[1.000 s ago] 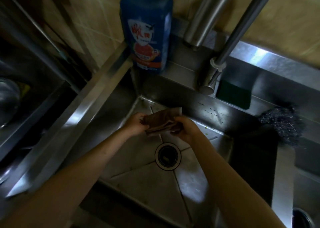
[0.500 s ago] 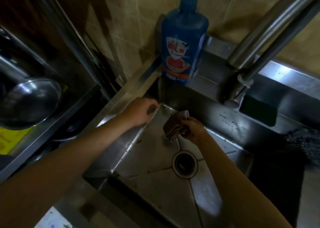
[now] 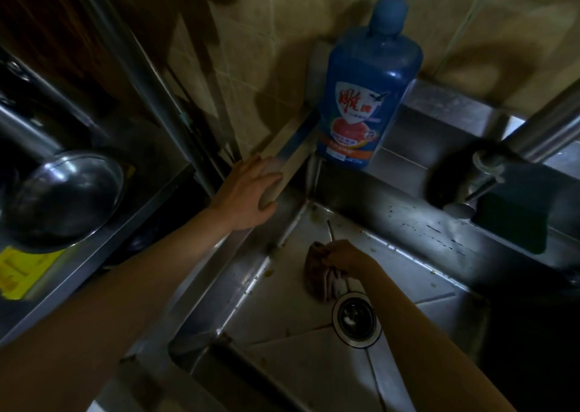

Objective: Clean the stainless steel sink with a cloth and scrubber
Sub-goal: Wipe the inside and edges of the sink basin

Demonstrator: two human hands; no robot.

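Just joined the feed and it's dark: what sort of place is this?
Most likely a home kitchen: a stainless steel sink with a faucet, a blue detergent bottle against the tiled wall, and a metal bowl beside it.

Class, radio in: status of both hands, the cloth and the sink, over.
Left hand flat on steel sink rim. Right hand grips bunched brown cloth on basin floor, beside round drain. Nothing blocking.
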